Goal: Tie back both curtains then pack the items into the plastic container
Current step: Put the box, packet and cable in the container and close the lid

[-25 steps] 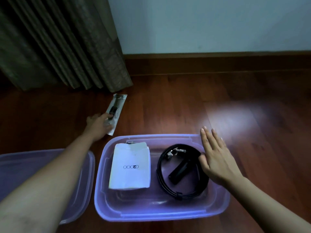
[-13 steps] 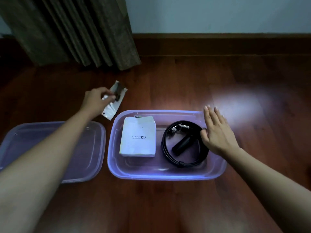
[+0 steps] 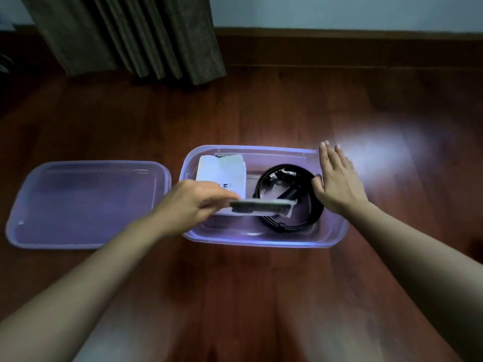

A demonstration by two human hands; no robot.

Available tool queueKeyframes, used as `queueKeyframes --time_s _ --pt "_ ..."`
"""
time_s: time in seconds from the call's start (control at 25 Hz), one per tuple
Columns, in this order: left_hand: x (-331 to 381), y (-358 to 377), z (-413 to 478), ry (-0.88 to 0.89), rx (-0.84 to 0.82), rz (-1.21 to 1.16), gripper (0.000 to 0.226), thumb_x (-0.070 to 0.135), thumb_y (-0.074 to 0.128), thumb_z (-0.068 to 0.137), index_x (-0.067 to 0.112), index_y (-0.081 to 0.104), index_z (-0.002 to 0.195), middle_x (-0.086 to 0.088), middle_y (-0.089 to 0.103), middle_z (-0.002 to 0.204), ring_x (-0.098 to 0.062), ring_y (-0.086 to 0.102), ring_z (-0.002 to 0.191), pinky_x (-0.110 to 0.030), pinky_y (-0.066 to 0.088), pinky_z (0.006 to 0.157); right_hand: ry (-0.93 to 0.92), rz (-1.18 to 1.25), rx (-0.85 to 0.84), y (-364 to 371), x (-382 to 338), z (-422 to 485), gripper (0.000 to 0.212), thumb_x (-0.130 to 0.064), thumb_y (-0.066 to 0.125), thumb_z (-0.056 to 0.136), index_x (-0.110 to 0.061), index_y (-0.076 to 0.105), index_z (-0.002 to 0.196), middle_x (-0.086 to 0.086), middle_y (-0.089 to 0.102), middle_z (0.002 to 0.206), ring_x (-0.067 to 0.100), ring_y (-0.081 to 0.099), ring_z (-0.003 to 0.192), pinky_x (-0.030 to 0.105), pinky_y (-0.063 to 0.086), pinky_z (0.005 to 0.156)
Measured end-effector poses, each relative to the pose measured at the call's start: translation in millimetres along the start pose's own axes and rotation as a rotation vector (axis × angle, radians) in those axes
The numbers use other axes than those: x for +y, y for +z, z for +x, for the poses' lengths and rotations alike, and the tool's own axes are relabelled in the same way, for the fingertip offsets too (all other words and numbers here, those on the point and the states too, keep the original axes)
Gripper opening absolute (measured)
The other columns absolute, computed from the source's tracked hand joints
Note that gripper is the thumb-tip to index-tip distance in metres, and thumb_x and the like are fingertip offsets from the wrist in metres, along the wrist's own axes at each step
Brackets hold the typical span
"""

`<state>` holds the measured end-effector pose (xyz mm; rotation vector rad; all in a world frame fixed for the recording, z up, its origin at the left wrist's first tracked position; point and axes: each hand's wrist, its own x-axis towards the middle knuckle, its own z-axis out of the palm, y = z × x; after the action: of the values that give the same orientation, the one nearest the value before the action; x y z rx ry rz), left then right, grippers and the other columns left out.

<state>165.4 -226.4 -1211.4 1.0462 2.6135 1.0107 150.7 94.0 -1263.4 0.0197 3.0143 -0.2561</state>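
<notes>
A clear purple-tinted plastic container (image 3: 261, 240) stands open on the wooden floor. Inside lie a white packet (image 3: 222, 171) at the left and a coiled black cable (image 3: 308, 220) at the right. My left hand (image 3: 190, 202) pinches a small clear packet with a dark item (image 3: 264, 206) and holds it level over the middle of the container. My right hand (image 3: 337, 184) rests flat, fingers straight, against the container's right rim. The dark curtain (image 3: 136, 35) hangs at the back left, its hem on the floor.
The container's lid (image 3: 86, 205) lies upside down on the floor just left of the container. A wooden skirting board (image 3: 352, 45) and pale wall run along the back. A bright patch of light falls on the floor right of the container.
My left hand lifted the clear packet off the floor near the curtain and carried it right, over the container. My right hand stayed at the container's right rim.
</notes>
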Motion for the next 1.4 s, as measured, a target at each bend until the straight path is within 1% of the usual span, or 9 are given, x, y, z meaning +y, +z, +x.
queueKeyframes --time_s 0.2,0.32,0.44,0.64,0.76,0.84,0.96,1.08,1.4 --pt "-9 21 -9 -0.055 -0.337 0.354 0.027 0.033 0.041 0.095 0.034 0.056 0.117 0.000 0.066 0.101 -0.023 0.061 0.096 -0.033 0.048 0.073 -0.002 0.007 0.009 1 1 0 0.077 -0.032 0.027 0.078 -0.007 0.010 0.149 0.012 0.011 0.158 0.030 0.007 0.146 0.044 0.011 0.116" --pt "-6 34 -10 -0.104 -0.389 0.479 0.040 0.021 0.044 0.095 0.040 0.039 0.130 -0.004 0.056 0.095 -0.027 0.054 0.092 -0.032 0.039 0.067 -0.005 0.008 0.011 2 1 0 0.077 -0.033 0.026 0.079 -0.007 0.009 0.149 0.012 0.011 0.158 0.030 0.007 0.146 0.043 0.011 0.116" --pt "-14 37 -11 0.111 -0.307 0.475 0.069 -0.003 0.043 0.081 0.040 0.039 0.135 -0.001 0.066 0.090 -0.026 0.056 0.075 -0.033 0.043 0.054 -0.010 0.005 0.019 3 2 1 0.079 -0.038 0.021 0.077 -0.006 0.011 0.148 0.013 0.013 0.157 0.031 0.009 0.145 0.044 0.013 0.116" --pt "-11 31 -5 0.164 -0.424 0.539 0.059 0.004 0.039 0.089 0.042 0.047 0.133 -0.001 0.065 0.096 -0.027 0.060 0.078 -0.033 0.044 0.060 -0.017 0.017 0.033 3 3 2 0.083 -0.043 0.017 0.074 -0.005 0.014 0.148 0.015 0.018 0.156 0.034 0.012 0.144 0.047 0.016 0.117" --pt "-5 30 -1 0.291 -0.307 0.634 0.044 0.013 0.041 0.081 0.034 0.071 0.106 0.002 0.062 0.074 -0.021 0.058 0.060 -0.026 0.039 0.047 -0.017 0.011 0.032 3 3 2 0.083 -0.044 0.017 0.074 -0.005 0.014 0.148 0.015 0.018 0.156 0.033 0.013 0.144 0.047 0.017 0.117" --pt "-9 33 0 0.322 -0.214 0.674 0.040 0.016 0.036 0.083 0.027 0.074 0.093 -0.001 0.060 0.074 -0.021 0.057 0.062 -0.027 0.039 0.047 -0.017 0.007 0.025 3 3 3 0.084 -0.045 0.016 0.074 -0.005 0.013 0.148 0.015 0.018 0.156 0.033 0.013 0.144 0.047 0.017 0.117" --pt "-7 38 0 0.312 -0.126 0.707 0.029 0.003 0.052 0.080 0.017 0.071 0.097 -0.005 0.064 0.086 -0.023 0.059 0.069 -0.029 0.042 0.051 -0.017 0.014 0.023 3 4 2 0.084 -0.045 0.016 0.074 -0.006 0.013 0.148 0.014 0.017 0.156 0.033 0.012 0.145 0.048 0.017 0.117" --pt "-10 43 -1 0.267 -0.060 0.653 0.038 -0.008 0.065 0.069 0.013 0.065 0.101 -0.007 0.065 0.090 -0.023 0.058 0.071 -0.030 0.045 0.046 -0.024 0.003 0.013 2 3 2 0.085 -0.046 0.015 0.073 -0.006 0.012 0.148 0.014 0.016 0.157 0.032 0.011 0.145 0.046 0.015 0.116" --pt "-16 46 -1 0.189 -0.069 0.659 0.032 0.010 0.067 0.074 0.016 0.057 0.104 -0.003 0.064 0.098 -0.024 0.060 0.081 -0.033 0.044 0.063 0.018 -0.184 0.037 -1 -6 1 0.081 -0.054 0.011 0.082 -0.009 0.005 0.149 0.007 0.008 0.159 0.022 0.003 0.147 0.042 -0.004 0.117"
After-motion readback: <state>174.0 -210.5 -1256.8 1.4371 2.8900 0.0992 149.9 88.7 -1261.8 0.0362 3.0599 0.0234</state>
